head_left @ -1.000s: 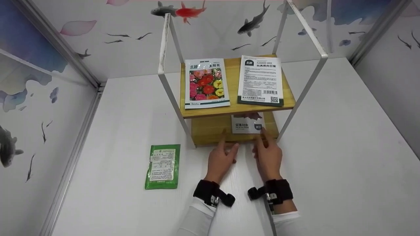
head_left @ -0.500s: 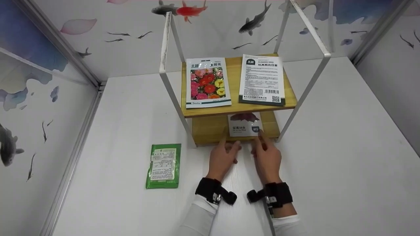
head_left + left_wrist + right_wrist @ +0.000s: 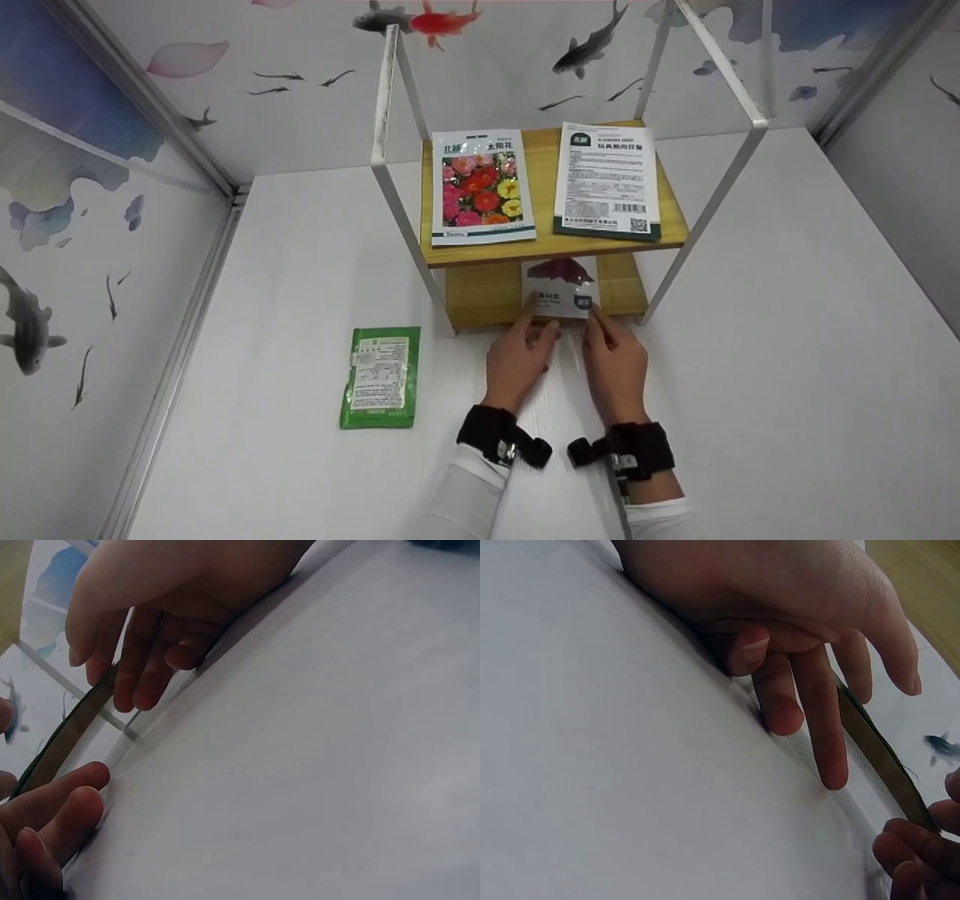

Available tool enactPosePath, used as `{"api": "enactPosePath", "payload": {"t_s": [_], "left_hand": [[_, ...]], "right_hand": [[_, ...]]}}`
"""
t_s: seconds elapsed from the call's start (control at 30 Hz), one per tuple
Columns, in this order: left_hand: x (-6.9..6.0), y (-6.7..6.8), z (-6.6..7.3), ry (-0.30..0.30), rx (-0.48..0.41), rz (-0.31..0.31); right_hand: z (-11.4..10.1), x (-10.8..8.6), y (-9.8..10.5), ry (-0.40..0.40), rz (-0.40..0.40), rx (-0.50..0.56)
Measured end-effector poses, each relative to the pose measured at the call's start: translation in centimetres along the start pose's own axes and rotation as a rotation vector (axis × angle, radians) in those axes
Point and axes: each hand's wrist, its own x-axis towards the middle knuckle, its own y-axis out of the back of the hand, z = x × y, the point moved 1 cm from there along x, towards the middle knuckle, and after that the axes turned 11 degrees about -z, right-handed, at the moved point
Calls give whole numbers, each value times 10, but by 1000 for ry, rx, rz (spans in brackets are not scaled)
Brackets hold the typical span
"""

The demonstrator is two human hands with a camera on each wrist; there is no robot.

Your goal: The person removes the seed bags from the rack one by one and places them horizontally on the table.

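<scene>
A white seed packet [image 3: 559,289] with a dark red picture lies on the lower wooden board [image 3: 480,292] of a small two-level rack, its rear part hidden under the upper board. My left hand [image 3: 517,364] touches the packet's front left corner with an outstretched index finger, the thumb near the front edge. At the front right corner the fingertips of my right hand [image 3: 616,367] touch the packet. Both wrist views show loosely extended fingers of the left hand [image 3: 180,600] and right hand [image 3: 802,637] along the board's front edge; the packet itself is not visible there.
On the upper board [image 3: 545,180] lie a flower-picture seed packet [image 3: 482,187] at left and a text-covered packet [image 3: 609,180] at right. A green packet [image 3: 381,379] lies on the white table left of the rack. White metal posts [image 3: 720,195] frame the rack's sides.
The white packet has slid toward me and a little left on the lower board. My left hand's index finger, earlier apart from it, now touches its left side. The right hand stays at its corner.
</scene>
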Motion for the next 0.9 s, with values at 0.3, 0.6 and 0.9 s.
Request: {"api": "enactPosePath", "payload": {"t_s": [0.3, 0.6, 0.9], "left_hand": [[0, 1, 1, -15, 70, 30], [-1, 1, -3, -24, 40, 34], [0, 0, -3, 10, 42, 23]], "right_hand": [[2, 2, 1, 90, 69, 56], [3, 1, -2, 76, 78, 229], [2, 0, 0, 35, 72, 307]]}}
